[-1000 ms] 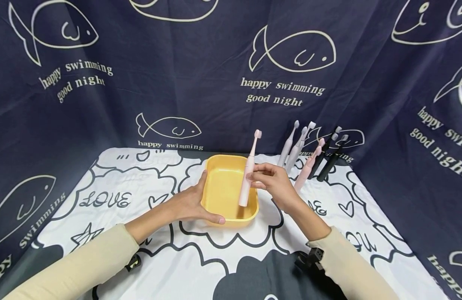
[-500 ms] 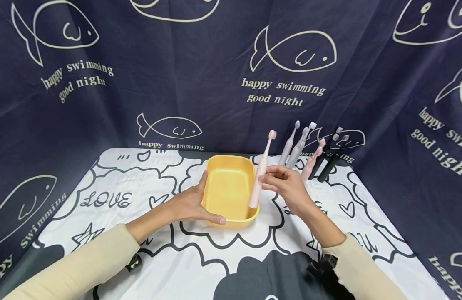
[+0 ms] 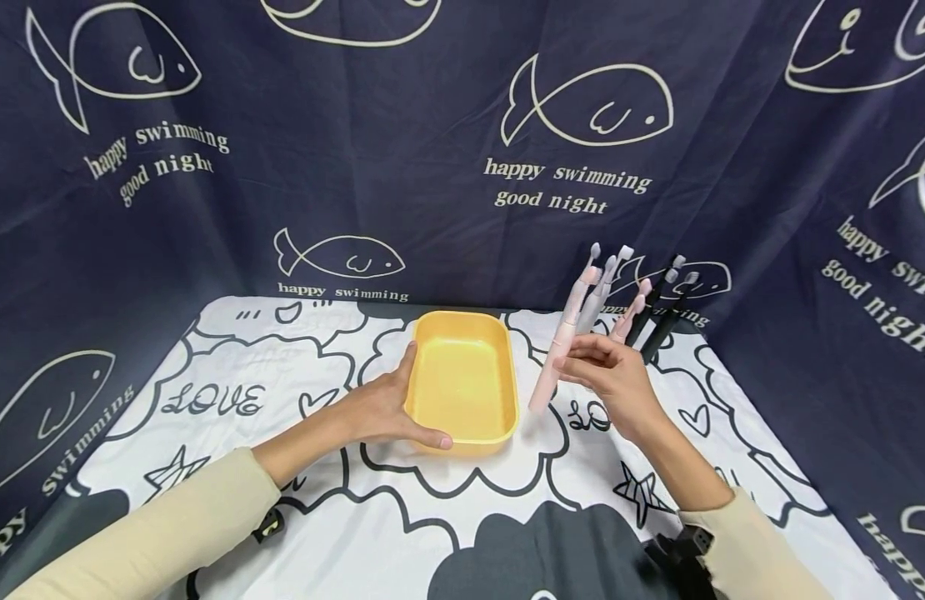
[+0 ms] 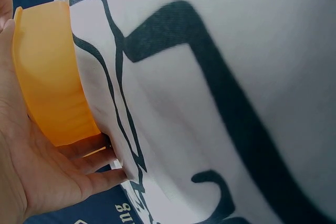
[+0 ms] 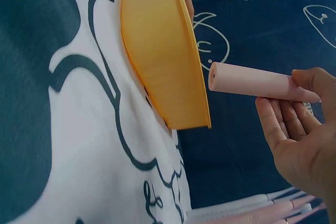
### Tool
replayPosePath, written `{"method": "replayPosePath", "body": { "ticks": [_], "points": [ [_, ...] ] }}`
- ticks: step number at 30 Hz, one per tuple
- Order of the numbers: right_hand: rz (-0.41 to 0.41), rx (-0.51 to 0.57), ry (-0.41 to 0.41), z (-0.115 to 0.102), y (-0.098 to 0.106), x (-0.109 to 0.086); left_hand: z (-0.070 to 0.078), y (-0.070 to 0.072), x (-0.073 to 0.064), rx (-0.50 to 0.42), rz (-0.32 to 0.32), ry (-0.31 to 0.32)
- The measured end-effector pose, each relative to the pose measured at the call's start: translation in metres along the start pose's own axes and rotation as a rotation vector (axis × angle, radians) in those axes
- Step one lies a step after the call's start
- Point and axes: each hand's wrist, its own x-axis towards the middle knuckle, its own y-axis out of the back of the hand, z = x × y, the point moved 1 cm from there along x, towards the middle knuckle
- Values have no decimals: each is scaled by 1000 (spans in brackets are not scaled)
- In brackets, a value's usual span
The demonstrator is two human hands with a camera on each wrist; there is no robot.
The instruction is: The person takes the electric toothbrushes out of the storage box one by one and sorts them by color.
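My right hand (image 3: 614, 377) pinches a pale pink electric toothbrush (image 3: 547, 385) by its handle, brush head up and leaning right. It hangs just right of a yellow plastic box (image 3: 462, 442), apart from it. In the right wrist view the round base of the toothbrush (image 5: 241, 81) points toward the yellow box (image 5: 157, 51). No contents show inside the box. My left hand (image 3: 380, 408) holds the box at its left side, thumb over the near rim. In the left wrist view its fingers lie along the wall of the yellow box (image 4: 50, 72).
Several more electric toothbrushes stand at the back right: light grey ones (image 3: 596, 300), pink ones (image 3: 629, 318) and black ones (image 3: 663, 327). A white patterned cloth (image 3: 245, 375) covers the table. Dark blue fish-print curtains (image 3: 432, 150) close off the back and sides.
My right hand has moved right with the pink toothbrush, from above the box to beside its right edge. The left hand and the box have stayed in place.
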Motion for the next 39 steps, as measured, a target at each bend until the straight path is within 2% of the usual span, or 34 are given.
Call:
{"method": "replayPosePath", "body": {
  "ticks": [4, 15, 22, 33, 39],
  "points": [
    [22, -19, 14, 0, 11, -4, 0, 0, 0, 0, -3, 7],
    [54, 58, 103, -3, 41, -7, -1, -1, 1, -3, 3, -13],
    [32, 107, 134, -2, 62, -8, -2, 0, 2, -12, 4, -18],
    [0, 223, 141, 6, 98, -3, -1, 0, 1, -27, 7, -28],
    [13, 221, 115, 12, 112, -1, -2, 0, 1, -25, 12, -28]
  ]
}}
